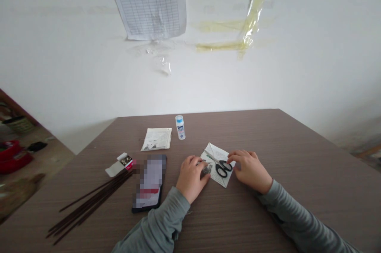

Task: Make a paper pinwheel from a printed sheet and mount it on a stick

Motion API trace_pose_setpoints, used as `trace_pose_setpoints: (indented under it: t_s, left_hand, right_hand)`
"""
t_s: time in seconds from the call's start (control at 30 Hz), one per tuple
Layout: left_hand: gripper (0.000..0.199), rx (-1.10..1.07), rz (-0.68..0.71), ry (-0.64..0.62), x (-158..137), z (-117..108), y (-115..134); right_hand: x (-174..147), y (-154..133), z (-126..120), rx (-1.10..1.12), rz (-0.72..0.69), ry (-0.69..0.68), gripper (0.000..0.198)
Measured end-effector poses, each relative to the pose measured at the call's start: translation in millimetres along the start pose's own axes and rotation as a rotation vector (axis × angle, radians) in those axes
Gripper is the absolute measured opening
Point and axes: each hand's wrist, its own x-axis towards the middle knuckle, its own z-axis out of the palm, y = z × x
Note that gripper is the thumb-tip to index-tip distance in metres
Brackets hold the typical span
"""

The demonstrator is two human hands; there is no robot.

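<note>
Two hands, two folded papers, one pair of scissors, one phone, one bottle, one box; at eleven o'clock, one sheet; at eight, sticks too bunched to count.

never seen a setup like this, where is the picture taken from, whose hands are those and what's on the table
There is no machine here. One camera, worn on the person's head, looks forward and down, so the left hand and right hand are the wearer's own. Their fingers are at opposite sides of a folded printed paper, with black-handled scissors lying on it; whether they grip the paper is hard to tell.

Also on the brown table are a phone, thin dark sticks, an open small box, a second folded paper and a white bottle. A printed sheet hangs on the wall.
</note>
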Motion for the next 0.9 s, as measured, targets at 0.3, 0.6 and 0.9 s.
trace_pose_setpoints:
  t_s: [0.3, 0.6, 0.9]
  left_hand:
    - [0.026, 0.028, -0.037, -0.099, 2, -13, 7]
    - [0.031, 0.043, -0.045, -0.129, 2, -20, 17]
    - [0.019, 0.022, -0.070, -0.158, 2, -26, 24]
  right_hand:
    - [7, 17, 11, -0.071, -0.135, -0.042, 0.038]
    - [4, -1, 21, -0.008, -0.255, 0.014, 0.035]
    - [8, -8, 36, 0.117, -0.266, 0.053, 0.029]
